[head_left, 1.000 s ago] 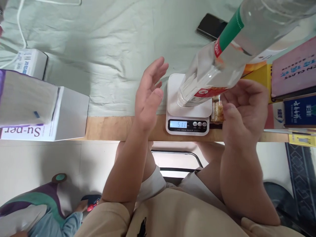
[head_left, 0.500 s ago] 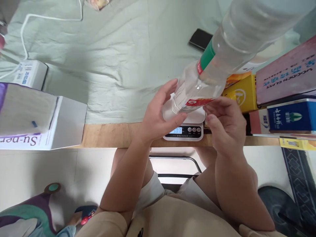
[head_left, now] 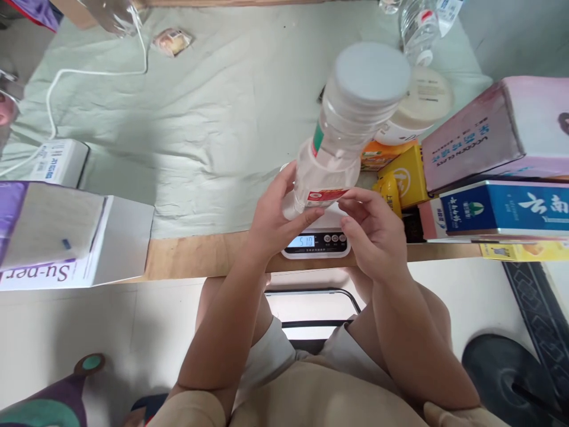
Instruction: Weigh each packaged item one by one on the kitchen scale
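A tall clear plastic bottle (head_left: 329, 160) with a grey-white cap and red and green labels stands on a white kitchen scale (head_left: 293, 254), whose lit display seems to read 510. My left hand (head_left: 278, 222) is curved around the bottle's lower left side, its thumb across the front and its fingers behind. On the other side, my right hand (head_left: 376, 234) has bent fingers, the fingertips against the bottle near the red label. Its thumb rests a little below them. Most of the scale's plate is hidden by the bottle and my hands.
Boxes crowd the right side: a pink one (head_left: 471, 133), a blue one (head_left: 511, 204) and a yellow one (head_left: 406, 175). Behind the bottle sits a round tub (head_left: 424, 101). A white box (head_left: 127, 237) stands at the left table edge, and a white cable (head_left: 98, 72) runs behind it.
The view has shifted, showing more of the table's far side and the bottle's cap. The display reading is different. Both hands stay at the bottle.
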The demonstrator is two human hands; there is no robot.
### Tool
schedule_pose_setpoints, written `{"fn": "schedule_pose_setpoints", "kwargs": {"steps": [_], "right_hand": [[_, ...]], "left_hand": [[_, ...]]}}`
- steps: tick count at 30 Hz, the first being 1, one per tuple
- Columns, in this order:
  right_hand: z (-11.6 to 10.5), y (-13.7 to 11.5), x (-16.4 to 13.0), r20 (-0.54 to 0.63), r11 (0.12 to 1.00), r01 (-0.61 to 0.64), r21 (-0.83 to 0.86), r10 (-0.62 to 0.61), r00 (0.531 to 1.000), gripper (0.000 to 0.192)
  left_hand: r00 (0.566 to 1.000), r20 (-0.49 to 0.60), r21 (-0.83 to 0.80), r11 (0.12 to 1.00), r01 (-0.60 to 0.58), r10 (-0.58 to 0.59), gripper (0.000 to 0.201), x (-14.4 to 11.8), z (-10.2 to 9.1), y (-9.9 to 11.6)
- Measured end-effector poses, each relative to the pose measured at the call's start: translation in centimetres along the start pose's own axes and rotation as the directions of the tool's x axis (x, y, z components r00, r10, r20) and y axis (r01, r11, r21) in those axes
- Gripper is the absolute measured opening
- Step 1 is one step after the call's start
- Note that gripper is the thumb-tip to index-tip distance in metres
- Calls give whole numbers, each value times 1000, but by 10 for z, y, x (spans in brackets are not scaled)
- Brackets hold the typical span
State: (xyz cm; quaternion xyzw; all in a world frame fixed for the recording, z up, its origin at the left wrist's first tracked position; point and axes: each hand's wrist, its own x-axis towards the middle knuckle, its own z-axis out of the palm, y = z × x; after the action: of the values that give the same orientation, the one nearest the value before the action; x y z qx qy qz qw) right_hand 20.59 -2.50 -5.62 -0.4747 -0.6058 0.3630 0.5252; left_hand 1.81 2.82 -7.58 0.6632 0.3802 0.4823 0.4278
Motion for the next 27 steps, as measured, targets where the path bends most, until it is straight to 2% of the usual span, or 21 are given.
{"fn": "schedule_pose_setpoints", "kwargs": {"steps": [4, 8, 16, 22, 27], "right_hand": [[2, -2, -3, 12, 999, -34, -2, 34, 999, 31], [1, -4, -4, 36, 999, -40, -10, 40, 999, 30], [-3, -6, -3, 57, 998, -44, -44, 47, 997, 25], [-1, -12, 1, 46, 996, -80, -51, 82, 996, 21], [4, -24, 3, 27, 992, -57, -112, 60, 998, 11]], "left_hand": [[1000, -15, -75, 997, 13, -14, 65, 0, 2, 7], [998, -55, -73, 997, 18, -22, 68, 0, 4, 4], [983, -133, -93, 986, -137, 124, 67, 9, 7, -9], [987, -154, -209, 974, -83, 51, 69, 12, 9, -3], [983, -182, -193, 979, -70, 34, 63, 3, 6, 9]]}}
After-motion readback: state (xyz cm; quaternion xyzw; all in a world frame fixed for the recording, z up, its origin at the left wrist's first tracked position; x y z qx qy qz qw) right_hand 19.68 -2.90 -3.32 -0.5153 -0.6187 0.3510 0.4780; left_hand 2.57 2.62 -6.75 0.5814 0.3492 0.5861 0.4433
